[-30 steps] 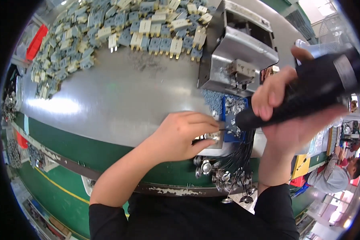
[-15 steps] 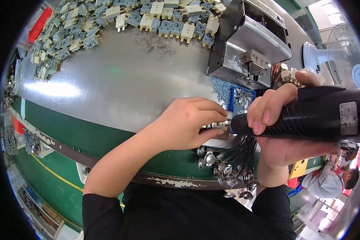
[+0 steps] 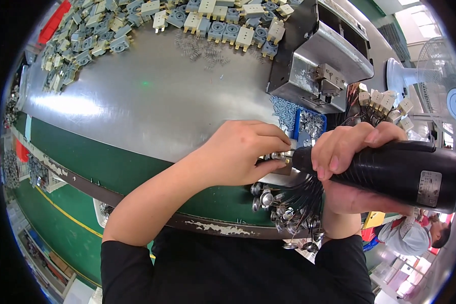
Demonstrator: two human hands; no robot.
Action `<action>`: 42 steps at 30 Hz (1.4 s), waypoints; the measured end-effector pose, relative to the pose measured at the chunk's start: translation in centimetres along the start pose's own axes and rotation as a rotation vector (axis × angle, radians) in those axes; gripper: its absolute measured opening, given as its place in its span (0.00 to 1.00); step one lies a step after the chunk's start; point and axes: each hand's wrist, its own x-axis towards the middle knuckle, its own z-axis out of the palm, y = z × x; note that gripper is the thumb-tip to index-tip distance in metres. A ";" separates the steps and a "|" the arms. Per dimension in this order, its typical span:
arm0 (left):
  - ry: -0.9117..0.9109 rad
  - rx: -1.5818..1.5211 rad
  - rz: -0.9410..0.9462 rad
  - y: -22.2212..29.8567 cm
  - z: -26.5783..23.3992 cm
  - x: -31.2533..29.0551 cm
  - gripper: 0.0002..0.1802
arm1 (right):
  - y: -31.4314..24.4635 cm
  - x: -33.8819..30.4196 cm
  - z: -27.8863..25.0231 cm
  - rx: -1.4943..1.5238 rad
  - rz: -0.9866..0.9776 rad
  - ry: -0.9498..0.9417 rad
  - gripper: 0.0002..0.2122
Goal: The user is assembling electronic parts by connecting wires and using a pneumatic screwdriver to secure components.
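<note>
My right hand (image 3: 352, 157) is wrapped round a black electric screwdriver (image 3: 390, 172), held nearly level with its nose pointing left. Between the thumb and fingers of my left hand (image 3: 251, 152) is a small metal part (image 3: 277, 156), mostly covered by the fingertips. The screwdriver's tip meets this part or lies just beside it; I cannot tell which. Below my hands hang several round silver discs (image 3: 266, 198) on black wires (image 3: 309, 195). Beyond them stands a blue tray (image 3: 310, 123) of small metal pieces, with loose screws (image 3: 283, 112) next to it.
A metal fixture (image 3: 316, 66) stands at the back right. Many grey and cream plastic blocks (image 3: 218, 28) cover the far side of the steel table (image 3: 152, 111), with small springs (image 3: 197, 49) in front. A fan (image 3: 441, 76) and more cream blocks (image 3: 382, 101) are at right.
The screwdriver's rear end has swung downward, nearer to me, and my right hand has turned with it. My left hand keeps its pinch in nearly the same place. The view has shifted slightly.
</note>
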 end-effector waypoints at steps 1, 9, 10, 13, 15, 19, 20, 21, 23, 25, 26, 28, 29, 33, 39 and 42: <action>-0.004 -0.007 0.001 -0.1 0.0 0.0 0.12 | 0.1 0.0 0.0 -0.002 0.002 0.000 0.47; -0.010 0.017 -0.028 0.0 -0.6 -0.2 0.12 | -0.8 0.3 0.3 -0.024 0.131 0.041 0.55; -0.005 0.014 -0.035 -0.1 -0.8 -0.3 0.12 | -0.9 0.5 0.2 -0.027 0.159 0.051 0.57; -0.029 -0.010 0.009 0.5 -0.4 1.0 0.16 | -3.2 4.8 -3.6 0.075 -0.122 -0.183 0.58; -0.034 -0.011 0.007 0.6 -0.6 0.8 0.16 | -3.0 5.7 -5.1 -0.007 -0.164 0.035 0.57; -0.049 -0.034 -0.018 0.6 -0.4 0.8 0.16 | -2.3 7.6 -5.3 -0.269 -0.061 0.456 0.54; -0.043 -0.042 -0.012 0.6 -0.5 0.7 0.16 | -2.0 7.9 -5.2 -0.272 -0.063 0.499 0.53; -0.048 -0.035 0.000 0.7 -0.5 0.7 0.16 | -1.8 8.1 -5.2 -0.272 -0.077 0.503 0.53; -0.056 -0.041 -0.037 0.9 -0.6 0.7 0.17 | -1.4 8.4 -5.3 -0.314 -0.077 0.536 0.53; -0.062 -0.033 -0.030 1.0 -0.7 1.0 0.17 | -1.2 8.6 -5.5 -0.268 -0.074 0.536 0.52; -0.069 -0.043 -0.037 1.1 -0.8 1.0 0.17 | -1.1 8.7 -5.4 -0.279 -0.078 0.526 0.52; -0.078 -0.052 -0.041 1.1 -0.8 1.1 0.17 | -1.0 8.9 -5.4 -0.290 -0.085 0.518 0.52; -0.077 -0.054 -0.045 1.1 -0.8 1.2 0.17 | -0.9 9.0 -5.3 -0.294 -0.082 0.510 0.52; -0.084 -0.060 -0.063 1.2 -1.0 1.4 0.17 | -0.5 9.2 -5.1 -0.305 -0.078 0.500 0.51; -0.083 -0.066 -0.057 1.0 -1.1 1.4 0.16 | 0.0 9.2 -5.0 -0.310 -0.104 0.460 0.49; -0.082 -0.061 -0.046 1.1 -1.1 1.4 0.16 | 0.0 9.1 -4.8 -0.338 -0.109 0.448 0.49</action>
